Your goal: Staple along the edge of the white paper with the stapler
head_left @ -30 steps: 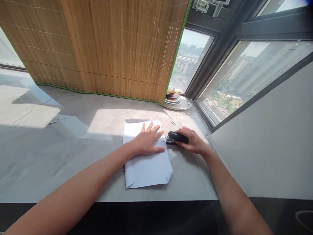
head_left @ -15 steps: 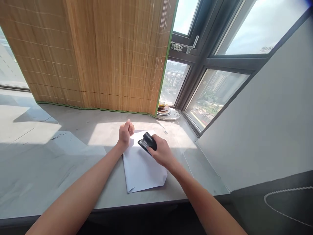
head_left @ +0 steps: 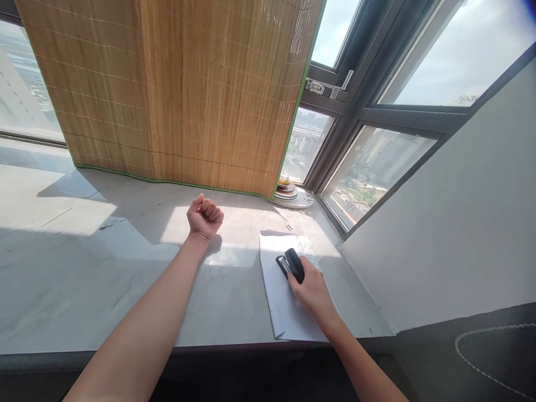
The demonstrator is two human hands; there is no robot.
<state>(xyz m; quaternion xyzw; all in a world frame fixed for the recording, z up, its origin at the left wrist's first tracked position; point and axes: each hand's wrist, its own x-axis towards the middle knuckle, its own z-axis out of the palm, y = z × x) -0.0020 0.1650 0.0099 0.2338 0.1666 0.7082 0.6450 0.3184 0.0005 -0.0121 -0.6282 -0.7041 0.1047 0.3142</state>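
Stapler in your right hand over the paper, left hand in a fist

Your right hand (head_left: 312,285) is clamped on the black stapler (head_left: 293,265), thumb on the near side, with the stapler over the upper part of the white paper (head_left: 278,304). Whether the stapler touches the paper, you cannot tell from this view. The paper lies on the pale surface (head_left: 146,296), its lower end close to the front edge, with dark marks near its upper right corner. Your left hand (head_left: 205,218) is well apart from your right, to the left of the paper and a little beyond its top edge, fingers curled into a closed fist; whether anything is inside is hidden. Just beyond the paper's top edge lie small thin strips (head_left: 289,227). Farther beyond the paper, stacked plates (head_left: 288,192) sit in the corner by the window (head_left: 307,142), beside the lower edge of the wooden blind (head_left: 167,95). Small dark bits (head_left: 111,225) lie well to the left of the paper
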